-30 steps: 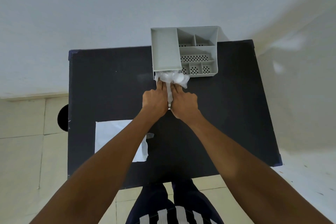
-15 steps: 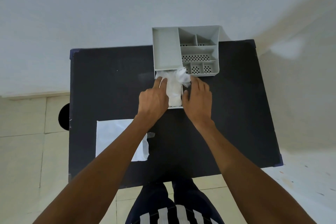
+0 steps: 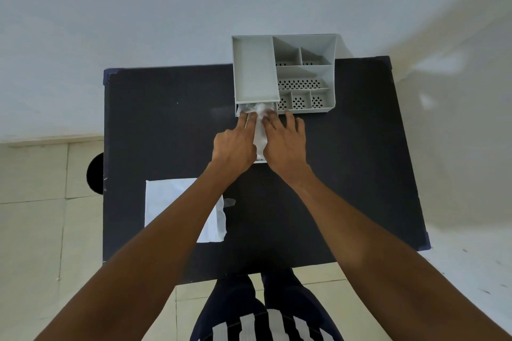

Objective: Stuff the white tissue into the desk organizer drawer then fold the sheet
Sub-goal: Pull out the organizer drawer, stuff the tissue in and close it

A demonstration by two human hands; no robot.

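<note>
Both hands have closed back in on the white tissue (image 3: 260,130), fingers pressing it into the drawer (image 3: 259,161) below the desk organizer (image 3: 285,75). The left hand (image 3: 235,147) and right hand (image 3: 285,144) are open, gripping nothing. The tissue looks soft and springy; pushing its loose edges should work best.

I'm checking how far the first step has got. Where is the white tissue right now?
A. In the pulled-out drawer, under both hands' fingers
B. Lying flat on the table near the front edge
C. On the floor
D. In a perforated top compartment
A: the white tissue sits in the pulled-out drawer of the desk organizer, with the left hand and right hand pressing it at the opening.
</note>
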